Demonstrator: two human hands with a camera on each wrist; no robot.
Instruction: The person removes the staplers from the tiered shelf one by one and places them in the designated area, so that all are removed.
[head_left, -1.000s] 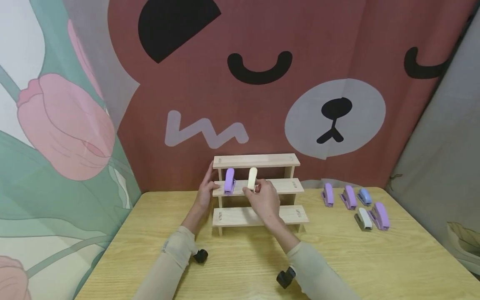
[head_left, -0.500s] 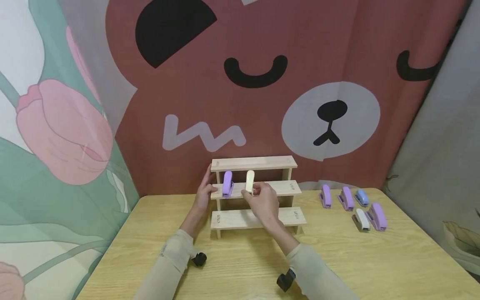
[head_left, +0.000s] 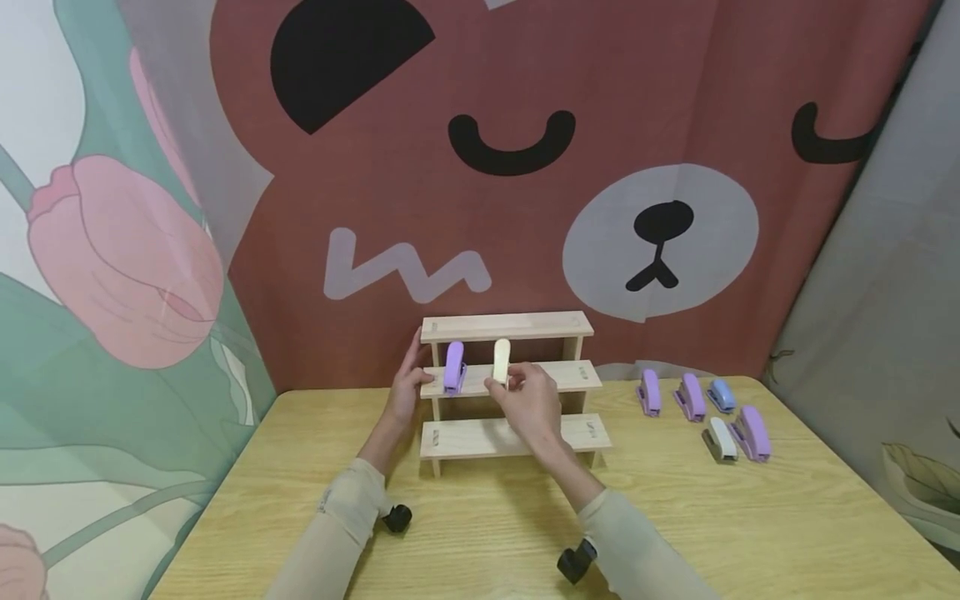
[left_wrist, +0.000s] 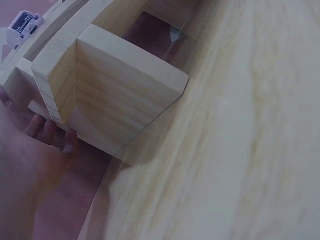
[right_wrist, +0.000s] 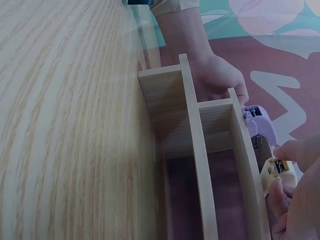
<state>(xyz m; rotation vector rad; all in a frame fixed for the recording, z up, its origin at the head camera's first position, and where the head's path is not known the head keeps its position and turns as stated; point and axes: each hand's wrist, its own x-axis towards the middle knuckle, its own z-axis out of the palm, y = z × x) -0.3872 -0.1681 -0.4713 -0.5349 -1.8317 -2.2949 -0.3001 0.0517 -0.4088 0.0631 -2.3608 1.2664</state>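
Observation:
A three-tier wooden display rack (head_left: 517,438) stands on the table. At its left side my left hand (head_left: 405,398) grips the frame, thumb at the middle shelf's end and fingers along the side. In the left wrist view, those fingers (left_wrist: 50,131) bend at the wood's edge. A purple stapler (head_left: 453,367) stands on the middle shelf near its left end. To the right of it, my right hand (head_left: 531,404) pinches a cream stapler (head_left: 501,360) at the same shelf. The right wrist view has the cream stapler (right_wrist: 280,172) between thumb and fingers, at the shelf's edge.
On the table's right lie more staplers: a purple one (head_left: 649,393), another purple one (head_left: 690,397), a blue one (head_left: 722,395), a white-and-grey one (head_left: 722,440) and a larger purple one (head_left: 752,433). A bear-print curtain (head_left: 525,242) hangs behind the table (head_left: 465,533).
The head view has shifted slightly. The right hand has nudged the cream stapler a little to the right along the shelf. The left hand stays on the rack.

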